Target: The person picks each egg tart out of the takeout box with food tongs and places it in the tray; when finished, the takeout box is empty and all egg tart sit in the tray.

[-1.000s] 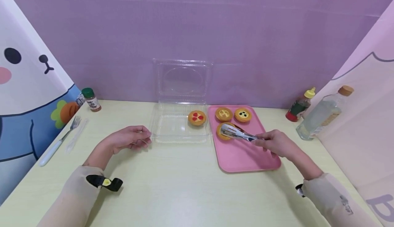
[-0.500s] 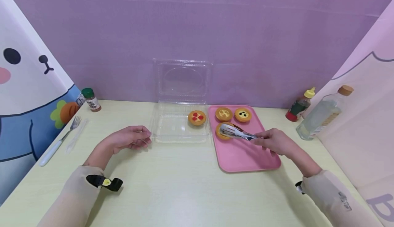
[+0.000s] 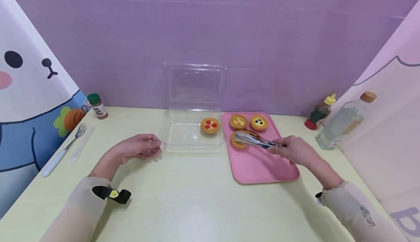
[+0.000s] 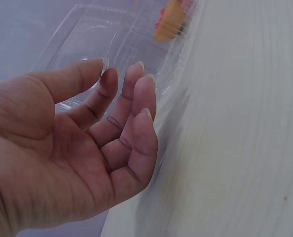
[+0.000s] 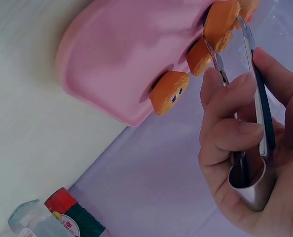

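Observation:
My left hand (image 3: 139, 148) is at the left edge of a clear plastic container (image 3: 183, 134), thumb and index finger pinching its rim. The container's lid (image 3: 197, 85) stands raised at the back. A tart with red topping (image 3: 210, 126) sits in the right part of the base. With my right hand (image 3: 296, 150) I hold metal tongs (image 5: 262, 123), their tips on either side of the nearest tart (image 5: 219, 24) on the pink tray (image 3: 262, 169). In the head view the tongs partly cover that tart. Behind it lie a brown-topped tart (image 3: 238, 122) and a dark-dotted tart (image 3: 259, 123).
A corked glass bottle (image 3: 344, 121) and a sauce bottle with a yellow tip (image 3: 319, 112) stand at the right. On the left are a green-capped spice jar (image 3: 97, 107), a fork (image 3: 65, 150) and a clear plastic utensil (image 3: 82, 145). A purple backdrop (image 3: 279, 52) rises behind the table.
The tongs' arms are spread slightly wider around the nearest tart, and my right hand has shifted a little. My left hand and the container have not visibly moved.

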`<state>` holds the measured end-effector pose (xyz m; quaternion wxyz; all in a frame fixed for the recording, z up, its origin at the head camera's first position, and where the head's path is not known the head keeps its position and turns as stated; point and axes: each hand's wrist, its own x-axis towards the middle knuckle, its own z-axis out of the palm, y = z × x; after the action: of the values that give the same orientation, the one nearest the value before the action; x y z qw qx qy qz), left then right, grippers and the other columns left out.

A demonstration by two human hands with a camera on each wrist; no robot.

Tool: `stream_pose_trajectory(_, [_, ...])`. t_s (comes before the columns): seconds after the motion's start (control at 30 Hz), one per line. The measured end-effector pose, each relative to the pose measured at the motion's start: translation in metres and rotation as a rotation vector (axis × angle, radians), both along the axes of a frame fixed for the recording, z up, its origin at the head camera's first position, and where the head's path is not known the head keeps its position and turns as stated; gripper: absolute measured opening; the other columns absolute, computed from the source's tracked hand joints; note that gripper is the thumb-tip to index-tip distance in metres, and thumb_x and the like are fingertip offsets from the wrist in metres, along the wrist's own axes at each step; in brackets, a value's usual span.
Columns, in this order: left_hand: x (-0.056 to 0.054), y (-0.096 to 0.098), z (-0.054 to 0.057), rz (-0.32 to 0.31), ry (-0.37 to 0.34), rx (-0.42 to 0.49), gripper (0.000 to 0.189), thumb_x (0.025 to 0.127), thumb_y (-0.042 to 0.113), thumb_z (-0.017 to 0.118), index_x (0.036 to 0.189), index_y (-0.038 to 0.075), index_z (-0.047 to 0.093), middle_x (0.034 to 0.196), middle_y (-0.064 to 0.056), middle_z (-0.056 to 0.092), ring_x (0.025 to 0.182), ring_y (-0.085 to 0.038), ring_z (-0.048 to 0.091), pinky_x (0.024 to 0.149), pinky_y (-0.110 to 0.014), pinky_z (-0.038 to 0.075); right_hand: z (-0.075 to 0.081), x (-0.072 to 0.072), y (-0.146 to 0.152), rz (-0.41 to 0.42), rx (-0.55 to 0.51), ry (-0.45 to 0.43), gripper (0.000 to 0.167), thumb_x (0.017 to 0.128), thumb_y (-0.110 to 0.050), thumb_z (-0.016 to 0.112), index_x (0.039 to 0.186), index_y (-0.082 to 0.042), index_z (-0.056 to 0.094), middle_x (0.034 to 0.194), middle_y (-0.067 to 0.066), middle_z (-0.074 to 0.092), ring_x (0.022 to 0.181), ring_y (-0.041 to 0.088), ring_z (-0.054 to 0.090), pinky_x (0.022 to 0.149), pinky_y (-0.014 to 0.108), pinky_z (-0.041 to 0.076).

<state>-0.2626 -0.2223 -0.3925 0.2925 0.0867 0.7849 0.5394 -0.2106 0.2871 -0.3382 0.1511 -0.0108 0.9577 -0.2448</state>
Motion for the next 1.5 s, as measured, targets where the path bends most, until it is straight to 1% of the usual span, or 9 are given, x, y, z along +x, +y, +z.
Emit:
stream_pose_trajectory(0.13, [0.000,0.000,0.000,-0.002,-0.001,0.000,0.031,0.103,0.030,0.057,0.115,0.002,0.056,0.108,-0.007,0.068,0.095,-0.018,0.065,0.083,-0.034,0.052,0.001,0.001,-0.001,-0.011,0.057,0.015,0.075,0.086,-0.059,0.070,0.140,-0.009,0.059,0.081,0.005,0.060,0.058,0.017,0.052,0.052,0.030,0.040])
stream_pose_trajectory(0.23, [0.000,0.000,0.000,-0.002,-0.001,0.000,0.031,0.103,0.030,0.057,0.115,0.002,0.056,0.108,-0.008,0.068,0.096,-0.018,0.065,0.083,-0.034,0.052,0.001,0.002,-0.001,-0.008,0.087,0.029,0.078,0.085,-0.062,0.069,0.141,-0.009,0.057,0.080,0.005,0.061,0.061,0.018,0.053,0.055,0.030,0.040])
stream_pose_trajectory(0.5, [-0.001,0.000,0.000,-0.003,-0.002,0.001,0.030,0.103,0.030,0.056,0.114,0.002,0.056,0.107,-0.007,0.068,0.095,-0.018,0.066,0.083,-0.034,0.052,-0.001,0.005,0.002,-0.008,0.096,0.062,0.081,0.084,-0.064,0.069,0.143,-0.010,0.055,0.073,0.003,0.058,0.061,0.018,0.052,0.055,0.031,0.039])
stream_pose_trajectory(0.8, [-0.001,0.000,-0.001,-0.001,-0.006,-0.001,0.028,0.103,0.030,0.056,0.113,0.004,0.057,0.107,-0.006,0.068,0.096,-0.018,0.066,0.083,-0.034,0.052,-0.004,0.006,0.005,-0.003,0.101,0.119,0.077,0.085,-0.062,0.069,0.141,-0.010,0.057,0.070,0.003,0.059,0.060,0.016,0.053,0.055,0.031,0.039])
stream_pose_trajectory(0.97, [0.000,0.000,0.000,-0.003,-0.003,-0.001,0.030,0.103,0.031,0.057,0.113,0.003,0.056,0.107,-0.006,0.068,0.096,-0.018,0.066,0.083,-0.034,0.052,-0.002,0.006,0.007,0.000,0.096,0.136,0.074,0.087,-0.060,0.069,0.141,-0.010,0.058,0.069,0.002,0.056,0.061,0.017,0.052,0.055,0.031,0.038])
stream_pose_trajectory(1.13, [0.000,0.000,0.000,-0.002,-0.002,0.000,0.031,0.102,0.031,0.057,0.114,0.002,0.056,0.106,-0.006,0.068,0.095,-0.018,0.065,0.083,-0.034,0.052,0.002,0.008,0.008,0.005,0.079,0.154,0.070,0.089,-0.054,0.068,0.142,-0.009,0.056,0.068,0.001,0.053,0.061,0.017,0.049,0.054,0.030,0.037])
stream_pose_trajectory(1.23, [0.000,0.000,0.000,0.001,-0.003,0.000,0.031,0.103,0.031,0.057,0.114,0.002,0.056,0.106,-0.005,0.068,0.095,-0.018,0.065,0.082,-0.034,0.052,0.005,0.008,0.006,0.004,0.044,0.164,0.068,0.090,-0.053,0.068,0.142,-0.009,0.056,0.069,0.002,0.057,0.060,0.016,0.053,0.053,0.030,0.040])
stream_pose_trajectory(1.37, [0.000,0.000,0.000,0.001,-0.003,-0.002,0.031,0.103,0.031,0.056,0.114,0.002,0.056,0.106,-0.005,0.068,0.095,-0.018,0.065,0.082,-0.034,0.052,0.010,0.007,-0.002,-0.001,0.010,0.182,0.068,0.090,-0.052,0.069,0.142,-0.010,0.057,0.078,0.004,0.065,0.058,0.015,0.058,0.054,0.031,0.045])
stream_pose_trajectory(1.5, [0.000,0.001,0.000,0.001,-0.002,-0.006,0.030,0.103,0.031,0.056,0.114,0.003,0.056,0.107,-0.005,0.068,0.095,-0.018,0.065,0.082,-0.034,0.051,0.017,0.003,-0.017,0.004,0.035,0.214,0.067,0.090,-0.053,0.069,0.142,-0.013,0.057,0.083,0.005,0.067,0.060,0.016,0.059,0.055,0.031,0.045])
